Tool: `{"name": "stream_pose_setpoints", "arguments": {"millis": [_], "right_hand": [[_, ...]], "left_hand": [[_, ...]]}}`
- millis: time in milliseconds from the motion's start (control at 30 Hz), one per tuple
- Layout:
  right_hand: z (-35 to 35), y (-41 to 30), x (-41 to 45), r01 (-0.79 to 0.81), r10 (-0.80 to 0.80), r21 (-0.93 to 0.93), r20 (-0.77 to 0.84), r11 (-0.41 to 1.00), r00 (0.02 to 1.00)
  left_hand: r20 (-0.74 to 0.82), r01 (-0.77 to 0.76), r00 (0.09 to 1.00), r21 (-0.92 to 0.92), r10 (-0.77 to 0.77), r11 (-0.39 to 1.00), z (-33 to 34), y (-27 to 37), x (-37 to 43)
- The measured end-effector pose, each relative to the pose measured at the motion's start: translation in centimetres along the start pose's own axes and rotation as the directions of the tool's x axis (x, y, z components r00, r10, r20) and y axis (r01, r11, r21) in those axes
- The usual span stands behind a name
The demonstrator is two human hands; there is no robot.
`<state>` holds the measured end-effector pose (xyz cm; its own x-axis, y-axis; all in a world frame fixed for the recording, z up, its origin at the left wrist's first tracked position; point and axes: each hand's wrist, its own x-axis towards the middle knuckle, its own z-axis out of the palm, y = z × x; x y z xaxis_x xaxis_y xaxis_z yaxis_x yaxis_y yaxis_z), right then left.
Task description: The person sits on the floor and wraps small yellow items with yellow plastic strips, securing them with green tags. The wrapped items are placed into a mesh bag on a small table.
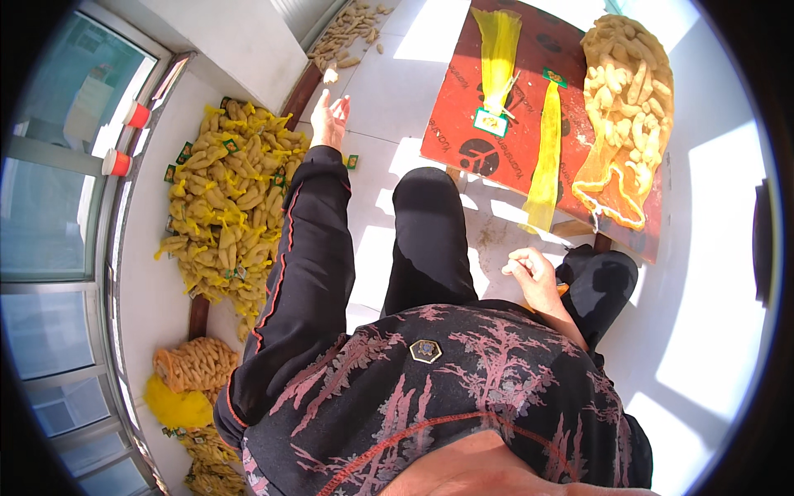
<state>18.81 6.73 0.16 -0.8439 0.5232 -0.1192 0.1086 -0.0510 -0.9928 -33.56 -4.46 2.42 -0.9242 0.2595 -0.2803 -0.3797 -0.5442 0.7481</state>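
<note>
My left hand (pixel 330 119) reaches out at the upper left with its fingers apart. A small pale root piece (pixel 330 75) shows just beyond the fingertips, apart from them. My right hand (pixel 531 273) is over my right thigh, its fingers curled; whether something small is between them I cannot tell. On the red board (pixel 521 155) lie a yellow mesh bag with a tag (pixel 496 56) and a second, narrow yellow mesh bag (pixel 548 149) hanging over the near edge. A large orange mesh sack of knobby pale roots (pixel 639 93) lies along the board's right side, its mouth towards me.
Many filled yellow mesh bags (pixel 236 192) are heaped by the wall at left. Loose roots (pixel 350 34) lie on the floor at the top. An orange sack (pixel 198 364) and yellow netting (pixel 177 403) are at lower left. Red cups (pixel 116 163) stand on the sill.
</note>
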Motion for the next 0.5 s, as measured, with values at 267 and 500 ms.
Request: {"name": "stream_pose_setpoints", "arguments": {"millis": [267, 500], "right_hand": [[-0.2, 0.5, 0.3, 0.062, -0.062, -0.052, 0.002, 0.997, 0.998], [-0.5, 0.8, 0.3, 0.054, -0.056, -0.035, -0.074, 0.998, 0.996]], "left_hand": [[0.105, 0.237, 0.962, 0.147, -0.254, 0.960, -2.5, -6.5, -4.1], [0.333, -0.352, 0.912, 0.334, 0.240, 0.874, 1.9, -6.4, -15.9]]}}
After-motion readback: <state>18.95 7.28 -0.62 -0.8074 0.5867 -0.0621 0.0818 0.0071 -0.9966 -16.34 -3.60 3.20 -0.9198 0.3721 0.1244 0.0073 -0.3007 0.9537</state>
